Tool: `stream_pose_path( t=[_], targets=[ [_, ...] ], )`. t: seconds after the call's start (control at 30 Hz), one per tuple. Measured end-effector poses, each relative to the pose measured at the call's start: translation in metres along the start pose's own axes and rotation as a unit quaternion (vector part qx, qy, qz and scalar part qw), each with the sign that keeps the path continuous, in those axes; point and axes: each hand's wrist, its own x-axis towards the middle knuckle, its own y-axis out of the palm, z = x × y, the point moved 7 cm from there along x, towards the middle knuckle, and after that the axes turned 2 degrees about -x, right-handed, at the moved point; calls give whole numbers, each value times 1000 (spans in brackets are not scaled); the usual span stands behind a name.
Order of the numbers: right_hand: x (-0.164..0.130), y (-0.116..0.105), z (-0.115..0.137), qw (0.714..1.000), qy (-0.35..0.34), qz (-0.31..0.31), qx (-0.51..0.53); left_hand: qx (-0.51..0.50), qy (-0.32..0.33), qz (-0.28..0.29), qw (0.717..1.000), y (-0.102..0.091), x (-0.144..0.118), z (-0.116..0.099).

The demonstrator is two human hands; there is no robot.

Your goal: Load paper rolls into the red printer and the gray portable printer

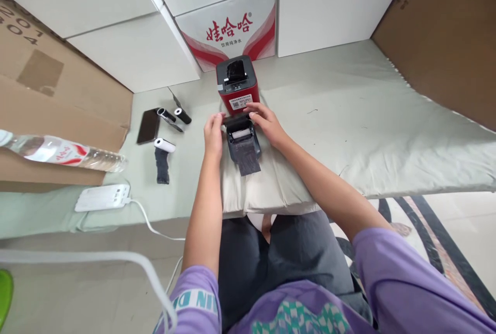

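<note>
Black roll-fed device (231, 141) sits on the tabletop (321, 96) between the left grip (213, 131) and right grip (268, 124), both loosely curled at its raised lid (233, 119); whether either pinches it, I cannot tell. The lid's ends are partly hidden.

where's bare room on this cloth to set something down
Nearly bare: cloth between the right forearm, white boxes and brown box. Crowded: left of the left hand, with rolls, dark slab, power bank and bottle; also around the black printer.
</note>
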Motion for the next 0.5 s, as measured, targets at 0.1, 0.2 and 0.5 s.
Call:
stream_pose_path(
  t=[0.1, 0.2, 0.5],
  targets=[
    [-2, 3, 1, 999, -9, 14, -29, 32, 6, 85, 996, 19, -4, 1],
    [-2, 6, -2, 999, -8, 33, -41, 52, 9, 116, 992, 24, -5, 1],
    [-3, 10, -7, 992, 29, 117, -36, -66, -115, 262, 956, 14, -14, 7]
  ],
)
